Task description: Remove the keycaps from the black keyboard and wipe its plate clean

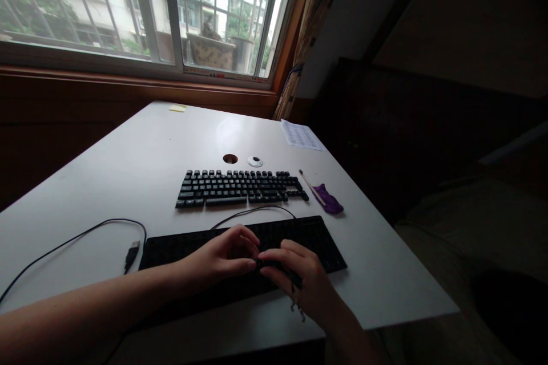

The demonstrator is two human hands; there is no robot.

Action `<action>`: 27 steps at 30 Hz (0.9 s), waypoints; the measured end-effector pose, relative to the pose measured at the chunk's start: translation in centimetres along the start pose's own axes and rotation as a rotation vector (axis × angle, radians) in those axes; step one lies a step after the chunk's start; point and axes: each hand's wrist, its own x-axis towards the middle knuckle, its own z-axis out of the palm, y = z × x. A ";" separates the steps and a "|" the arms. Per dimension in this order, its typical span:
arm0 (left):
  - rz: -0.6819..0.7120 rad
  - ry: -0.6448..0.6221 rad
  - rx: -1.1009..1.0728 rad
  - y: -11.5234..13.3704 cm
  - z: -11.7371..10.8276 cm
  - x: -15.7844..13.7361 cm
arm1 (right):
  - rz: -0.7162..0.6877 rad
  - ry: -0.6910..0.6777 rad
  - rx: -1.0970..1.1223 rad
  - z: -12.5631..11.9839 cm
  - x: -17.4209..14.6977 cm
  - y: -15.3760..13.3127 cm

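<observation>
A black keyboard base [314, 239] lies along the front of the table, and both my hands are over it. My left hand [229, 254] is closed in a pinch, thumb and forefinger meeting at a small dark piece that I cannot make out. Touching it from the right, my right hand [302, 271] grips a slim dark tool [280, 266] with thin metal wires hanging from its lower end. Just beyond, black keycaps [240, 187] stand in rows in the pattern of a keyboard. My hands and forearm hide part of the base.
A cable with a USB plug [132, 254] lies left of the base. A brush [312, 187] and a purple cloth [329, 199] are at the right. Farther back are a table hole [230, 158], its white cover [256, 161], paper sheets [302, 136] and a yellow note [177, 108].
</observation>
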 end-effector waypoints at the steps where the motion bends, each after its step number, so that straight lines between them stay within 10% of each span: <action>1: 0.003 -0.003 0.000 0.0 0.0 0.0 | -0.007 -0.005 -0.003 0.0 0.1 0.0; 9: -0.018 0.045 -0.049 0.6 0.4 0.1 | 0.007 -0.030 0.004 -1.9 1.2 0.9; 17: -0.056 0.077 -0.016 1.3 0.7 0.0 | 0.230 0.104 -0.303 -7.6 3.3 10.2; 27: -0.048 0.053 -0.023 0.7 0.5 0.0 | 0.283 -0.074 -0.429 -7.3 5.3 16.1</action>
